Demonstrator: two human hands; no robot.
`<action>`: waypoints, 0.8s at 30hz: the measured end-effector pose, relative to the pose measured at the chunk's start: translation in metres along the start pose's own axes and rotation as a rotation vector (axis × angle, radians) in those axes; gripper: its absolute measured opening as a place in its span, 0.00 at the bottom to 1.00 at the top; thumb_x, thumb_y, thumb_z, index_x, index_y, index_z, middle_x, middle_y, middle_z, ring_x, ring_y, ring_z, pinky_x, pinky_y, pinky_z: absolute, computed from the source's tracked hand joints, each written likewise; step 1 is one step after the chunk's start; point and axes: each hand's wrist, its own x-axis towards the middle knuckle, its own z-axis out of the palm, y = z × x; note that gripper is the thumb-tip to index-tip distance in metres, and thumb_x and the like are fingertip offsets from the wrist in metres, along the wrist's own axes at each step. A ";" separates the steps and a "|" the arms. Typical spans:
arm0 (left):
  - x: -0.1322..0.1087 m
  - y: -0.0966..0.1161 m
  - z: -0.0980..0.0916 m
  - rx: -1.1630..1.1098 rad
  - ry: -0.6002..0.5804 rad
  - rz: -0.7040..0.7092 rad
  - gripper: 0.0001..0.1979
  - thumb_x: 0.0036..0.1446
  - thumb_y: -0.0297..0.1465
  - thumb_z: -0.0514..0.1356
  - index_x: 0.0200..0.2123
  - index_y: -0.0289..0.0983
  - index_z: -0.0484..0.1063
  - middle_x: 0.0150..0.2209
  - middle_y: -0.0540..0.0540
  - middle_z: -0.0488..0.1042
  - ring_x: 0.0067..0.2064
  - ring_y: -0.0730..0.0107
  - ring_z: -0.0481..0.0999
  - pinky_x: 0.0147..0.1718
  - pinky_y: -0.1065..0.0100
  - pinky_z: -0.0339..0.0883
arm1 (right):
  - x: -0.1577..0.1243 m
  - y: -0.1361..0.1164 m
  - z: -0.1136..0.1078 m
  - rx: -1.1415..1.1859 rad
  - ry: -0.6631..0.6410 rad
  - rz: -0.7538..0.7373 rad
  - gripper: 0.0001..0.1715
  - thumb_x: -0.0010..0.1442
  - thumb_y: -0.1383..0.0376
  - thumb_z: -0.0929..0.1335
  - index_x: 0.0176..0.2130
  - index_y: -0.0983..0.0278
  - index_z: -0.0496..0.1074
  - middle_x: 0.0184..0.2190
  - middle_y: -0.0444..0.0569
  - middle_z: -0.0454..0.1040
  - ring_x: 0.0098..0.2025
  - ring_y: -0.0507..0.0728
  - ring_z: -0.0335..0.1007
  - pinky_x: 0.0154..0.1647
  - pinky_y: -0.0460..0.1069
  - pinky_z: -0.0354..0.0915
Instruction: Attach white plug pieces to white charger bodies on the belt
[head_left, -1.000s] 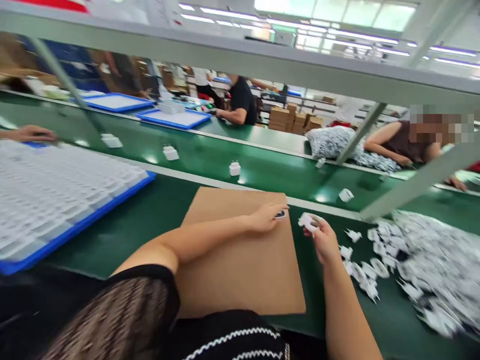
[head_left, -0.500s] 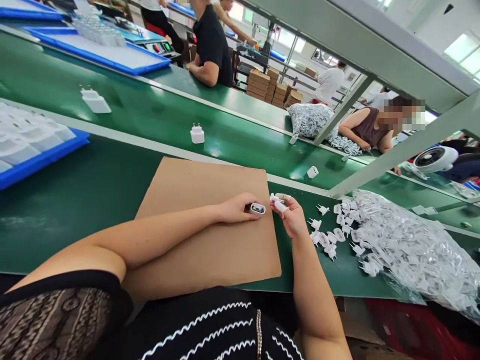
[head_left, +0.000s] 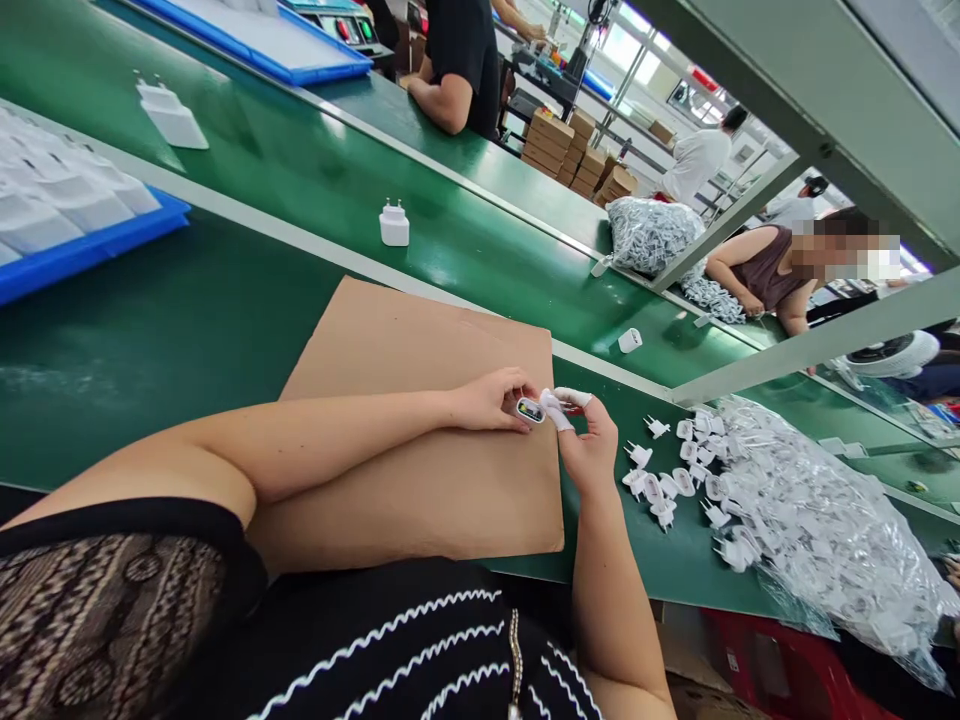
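My left hand [head_left: 491,400] is closed round a white charger housing [head_left: 531,411], whose open end faces right and shows circuit parts inside. My right hand [head_left: 591,440], with white covers on its thumb and a finger, pinches a white plug cap [head_left: 551,406] by its pins. The cap is right at the housing's open end; whether they touch I cannot tell. Both hands are above the right part of a brown cardboard sheet [head_left: 420,490]. Just right of my right hand lie several loose plug caps [head_left: 651,487].
A clear bag of plug caps [head_left: 832,530] lies at the right. Behind the cardboard runs a green conveyor [head_left: 300,180] carrying a white charger [head_left: 394,223] and others. A blue tray [head_left: 90,245] of housings is at the left. A slanted metal post [head_left: 810,345] stands at the right.
My right hand has brought the plug cap left, up to the housing's open end. My left hand has shifted slightly right with the housing. The view has tilted.
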 end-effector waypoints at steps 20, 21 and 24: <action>-0.002 0.007 -0.005 0.018 -0.133 0.103 0.20 0.55 0.37 0.69 0.51 0.39 0.79 0.47 0.44 0.79 0.49 0.58 0.76 0.52 0.62 0.70 | -0.001 0.006 0.000 -0.095 -0.035 -0.092 0.09 0.65 0.61 0.70 0.46 0.56 0.80 0.44 0.49 0.82 0.48 0.61 0.77 0.54 0.58 0.71; -0.001 0.006 -0.006 0.026 -0.118 0.105 0.18 0.56 0.37 0.69 0.49 0.38 0.79 0.47 0.43 0.78 0.49 0.59 0.76 0.52 0.62 0.70 | -0.002 0.004 0.001 -0.128 -0.048 -0.131 0.10 0.66 0.63 0.69 0.47 0.56 0.79 0.44 0.49 0.82 0.48 0.61 0.77 0.53 0.58 0.72; 0.000 0.003 -0.006 0.045 -0.112 0.112 0.12 0.59 0.39 0.67 0.41 0.37 0.81 0.44 0.42 0.77 0.48 0.59 0.76 0.52 0.61 0.70 | -0.003 0.001 0.006 -0.210 -0.070 -0.209 0.12 0.68 0.65 0.67 0.49 0.57 0.78 0.44 0.51 0.82 0.46 0.61 0.76 0.49 0.56 0.72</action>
